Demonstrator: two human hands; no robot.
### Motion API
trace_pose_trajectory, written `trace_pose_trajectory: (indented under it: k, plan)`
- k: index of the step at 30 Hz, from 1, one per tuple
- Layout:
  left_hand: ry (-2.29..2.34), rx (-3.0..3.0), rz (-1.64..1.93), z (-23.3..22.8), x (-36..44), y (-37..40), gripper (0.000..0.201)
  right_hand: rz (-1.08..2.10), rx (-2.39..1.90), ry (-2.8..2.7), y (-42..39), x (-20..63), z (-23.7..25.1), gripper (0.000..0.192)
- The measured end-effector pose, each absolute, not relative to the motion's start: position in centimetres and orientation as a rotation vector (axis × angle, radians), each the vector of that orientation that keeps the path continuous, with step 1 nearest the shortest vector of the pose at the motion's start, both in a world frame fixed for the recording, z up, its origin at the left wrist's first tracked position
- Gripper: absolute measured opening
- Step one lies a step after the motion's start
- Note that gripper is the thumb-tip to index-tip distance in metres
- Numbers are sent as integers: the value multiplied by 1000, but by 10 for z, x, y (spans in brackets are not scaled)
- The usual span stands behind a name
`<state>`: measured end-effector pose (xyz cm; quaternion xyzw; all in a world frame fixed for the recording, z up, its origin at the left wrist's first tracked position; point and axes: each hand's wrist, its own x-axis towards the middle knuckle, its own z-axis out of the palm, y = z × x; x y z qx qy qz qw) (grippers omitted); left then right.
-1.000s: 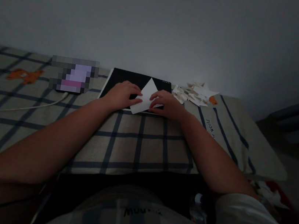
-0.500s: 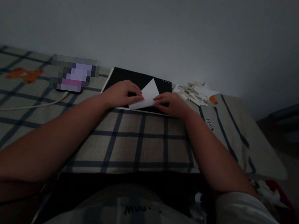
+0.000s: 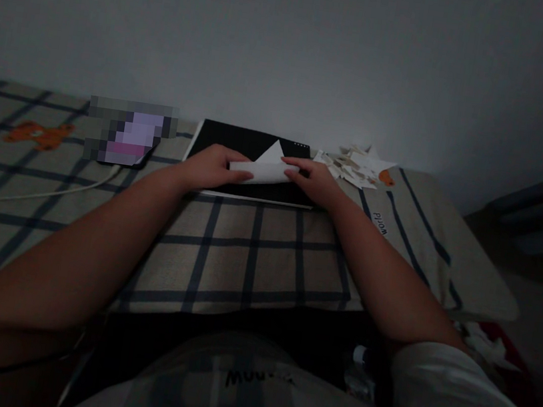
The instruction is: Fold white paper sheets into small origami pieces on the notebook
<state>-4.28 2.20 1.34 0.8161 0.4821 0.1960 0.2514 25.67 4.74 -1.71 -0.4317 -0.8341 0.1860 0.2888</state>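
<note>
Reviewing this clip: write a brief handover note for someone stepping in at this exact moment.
Left hand: pinches the left end of the white paper.
Right hand: pinches its right end.
Paper: near edge curled up and over toward the far point, above the black board on the checked cloth.
Paper scraps lie to the right, a white cable to the left.
Done: paper already a pointed shape.
Left: the rolled-over edge is not pressed flat.

White paper (image 3: 267, 169) — near edge curled up (tip pointing away) — on black board (image 3: 230, 140)
</note>
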Motion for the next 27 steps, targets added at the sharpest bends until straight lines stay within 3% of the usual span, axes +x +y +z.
trace_pose_trajectory:
  k: [9,15,27]
  plan:
    - [1343,2301,682,12,-38,19,62,486,-1154,-2206,48,253,-19,51]
    - [1450,2291,685,9,-39,23,71,469,-1194,-2240,46,253,-18,41]
    - [1547,2595,622,7,-38,26,53,360,-1168,-2309,52,247,-26,39]
